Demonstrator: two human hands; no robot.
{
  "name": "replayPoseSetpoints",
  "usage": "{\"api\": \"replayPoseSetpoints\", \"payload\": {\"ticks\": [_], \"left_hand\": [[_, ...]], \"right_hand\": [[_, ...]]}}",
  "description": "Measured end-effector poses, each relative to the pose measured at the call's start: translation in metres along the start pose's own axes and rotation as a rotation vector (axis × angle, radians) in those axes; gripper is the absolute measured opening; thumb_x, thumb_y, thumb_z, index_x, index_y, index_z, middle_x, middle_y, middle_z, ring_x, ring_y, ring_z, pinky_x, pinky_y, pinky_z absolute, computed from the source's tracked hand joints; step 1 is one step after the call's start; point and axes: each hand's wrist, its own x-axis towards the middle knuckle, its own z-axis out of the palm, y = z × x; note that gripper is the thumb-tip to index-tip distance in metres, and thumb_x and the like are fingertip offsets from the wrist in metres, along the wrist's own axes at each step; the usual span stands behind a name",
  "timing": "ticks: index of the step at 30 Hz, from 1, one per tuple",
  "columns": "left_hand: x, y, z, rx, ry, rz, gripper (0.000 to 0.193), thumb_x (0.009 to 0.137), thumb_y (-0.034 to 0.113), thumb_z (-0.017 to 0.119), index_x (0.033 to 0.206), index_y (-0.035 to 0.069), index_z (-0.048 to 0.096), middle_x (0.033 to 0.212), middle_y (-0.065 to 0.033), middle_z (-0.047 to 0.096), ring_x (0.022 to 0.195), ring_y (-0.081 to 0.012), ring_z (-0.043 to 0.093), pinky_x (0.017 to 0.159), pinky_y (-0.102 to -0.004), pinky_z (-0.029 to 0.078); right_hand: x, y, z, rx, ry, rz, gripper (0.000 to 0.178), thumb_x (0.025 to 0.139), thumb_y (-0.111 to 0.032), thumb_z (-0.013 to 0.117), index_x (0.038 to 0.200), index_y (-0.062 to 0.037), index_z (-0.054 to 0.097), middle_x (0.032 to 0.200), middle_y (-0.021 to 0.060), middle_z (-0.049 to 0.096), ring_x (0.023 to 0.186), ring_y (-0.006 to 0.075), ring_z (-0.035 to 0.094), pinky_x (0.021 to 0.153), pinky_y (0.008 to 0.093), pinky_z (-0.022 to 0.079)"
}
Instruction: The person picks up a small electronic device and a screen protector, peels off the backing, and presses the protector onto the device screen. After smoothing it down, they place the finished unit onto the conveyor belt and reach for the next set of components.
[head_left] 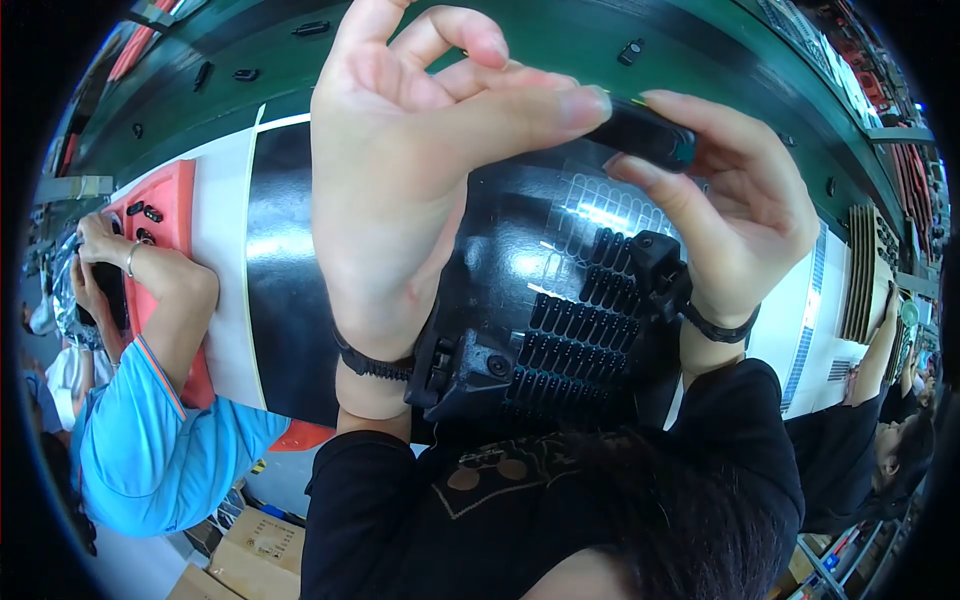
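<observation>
One black case (650, 135), long and rounded, hangs in the air between the person's hands, and I watch it from my remote seat. The right hand (745, 195) pinches its right end, thumb below and index finger above. The left hand (395, 140) lays its thumb tip on the other end, index finger bent and raised clear; the rest is hidden behind the thumb, so I can't fairly tell whether those fingers grip as well.

Each wrist wears a dark strap, and on my feed a black block stands by each: the left block (485, 365) and the right block (658, 260). Below the case I see a black mat (290, 250) carrying rows of small black ovals (575, 335), with a clear sheet (605, 200) of oval outlines just beyond them.

Farther out, I make out a white tabletop (227, 280) beside the mat, and across the far side a green surface (560, 35) dotted with small dark pieces (630, 52). To my left, a co-worker in a blue shirt (165, 450) reaches over a red tray (183, 210); to my right, another person in black has an arm out near stacked brown boards (860, 275). Cardboard boxes (258, 560) sit low at the left.
</observation>
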Motion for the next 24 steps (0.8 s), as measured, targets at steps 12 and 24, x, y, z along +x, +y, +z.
{"api": "replayPoseSetpoints", "payload": {"ticks": [12, 24], "left_hand": [[0.005, 0.002, 0.002, 0.111, -0.026, -0.019, 0.043, 0.072, -0.003, 0.061, 0.111, 0.001, 0.045, 0.086, -0.0047, 0.056, 0.068, -0.0069, 0.052, 0.060, -0.0158, 0.042], [0.015, -0.009, 0.009, 0.079, -0.055, -0.085, 0.039, 0.074, 0.001, 0.061, 0.110, 0.001, 0.046, 0.085, -0.0037, 0.056, 0.067, -0.0063, 0.051, 0.058, -0.0151, 0.040]], "right_hand": [[0.003, -0.004, 0.000, -0.083, 0.016, -0.047, 0.031, 0.063, 0.012, 0.062, 0.093, 0.0084, 0.055, 0.089, 0.0164, 0.058, 0.077, 0.0207, 0.060, 0.068, 0.0268, 0.051], [-0.002, 0.015, -0.005, -0.004, -0.031, 0.020, 0.029, 0.066, 0.009, 0.061, 0.094, 0.0066, 0.056, 0.088, 0.0142, 0.059, 0.076, 0.0186, 0.060, 0.067, 0.0242, 0.050]]}}
